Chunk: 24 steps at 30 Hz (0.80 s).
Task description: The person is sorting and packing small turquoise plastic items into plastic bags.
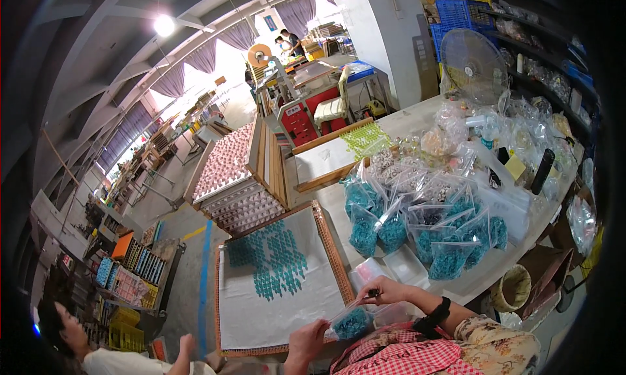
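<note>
Between my two hands hangs a clear plastic bag with small teal pieces in its bottom. My left hand pinches one end of its top edge, and my right hand grips the other end. A small black object shows at my right fingers; its kind is unclear. Just ahead and to the left lies a wood-framed tray lined with white cloth. Rows of small teal pieces are laid out on its far half. A shallow clear plastic box sits beyond my right hand.
Several clear bags of teal pieces crowd the table on the right, before a fan. Stacked trays of pink pieces stand beyond my tray. Another person is close at the lower left. A woven bin is at right.
</note>
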{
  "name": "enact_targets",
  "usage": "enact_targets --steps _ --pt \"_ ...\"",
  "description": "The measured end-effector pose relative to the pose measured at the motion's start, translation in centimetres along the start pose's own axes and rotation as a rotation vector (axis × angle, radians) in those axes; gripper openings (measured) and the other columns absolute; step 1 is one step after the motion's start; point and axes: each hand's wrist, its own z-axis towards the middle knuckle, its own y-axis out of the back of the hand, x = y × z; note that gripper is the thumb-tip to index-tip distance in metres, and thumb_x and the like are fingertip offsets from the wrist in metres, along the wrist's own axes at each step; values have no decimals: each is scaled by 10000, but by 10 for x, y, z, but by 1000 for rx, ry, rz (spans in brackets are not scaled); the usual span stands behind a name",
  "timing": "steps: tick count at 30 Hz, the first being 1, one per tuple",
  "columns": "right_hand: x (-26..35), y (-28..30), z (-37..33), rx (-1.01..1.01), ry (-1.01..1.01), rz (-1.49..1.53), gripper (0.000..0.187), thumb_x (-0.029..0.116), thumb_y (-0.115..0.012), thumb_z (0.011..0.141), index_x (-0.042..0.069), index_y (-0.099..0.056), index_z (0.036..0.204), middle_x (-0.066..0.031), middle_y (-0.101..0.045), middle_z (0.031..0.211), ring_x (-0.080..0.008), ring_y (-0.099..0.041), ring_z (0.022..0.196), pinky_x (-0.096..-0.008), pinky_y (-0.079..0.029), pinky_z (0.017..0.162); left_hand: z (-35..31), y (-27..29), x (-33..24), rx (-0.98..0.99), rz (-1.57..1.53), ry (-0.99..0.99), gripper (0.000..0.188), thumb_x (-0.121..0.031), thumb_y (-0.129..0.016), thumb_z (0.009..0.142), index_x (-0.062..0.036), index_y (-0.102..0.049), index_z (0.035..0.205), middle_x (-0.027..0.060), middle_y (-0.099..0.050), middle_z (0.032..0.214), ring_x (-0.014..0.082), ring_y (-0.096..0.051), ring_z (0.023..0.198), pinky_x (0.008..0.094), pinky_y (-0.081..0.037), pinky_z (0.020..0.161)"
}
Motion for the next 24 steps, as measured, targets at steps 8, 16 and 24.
enact_targets --steps 8,16,24 --pt "17 5 1 0 36 -70 156 132 -675 866 76 -694 1011 -13 -643 720 -69 -539 580 -232 -435 560 -16 10 26 -30 34 59 161 -285 -604 881 -136 -662 901 123 -656 768 326 -642 728 411 -494 598" --pt "20 6 7 5 -62 -42 141 121 -681 858 77 -696 991 -36 -673 795 -99 -606 670 -240 -474 624 -17 6 31 -81 105 32 140 -273 -625 862 -143 -665 899 91 -669 779 291 -652 733 378 -510 609" --pt "16 5 4 -11 -35 -124 140 155 -685 868 72 -688 980 2 -638 715 -55 -561 586 -225 -456 540 2 -1 7 -192 46 -152 81 -166 -669 826 -116 -678 889 79 -676 844 284 -651 788 367 -522 656"
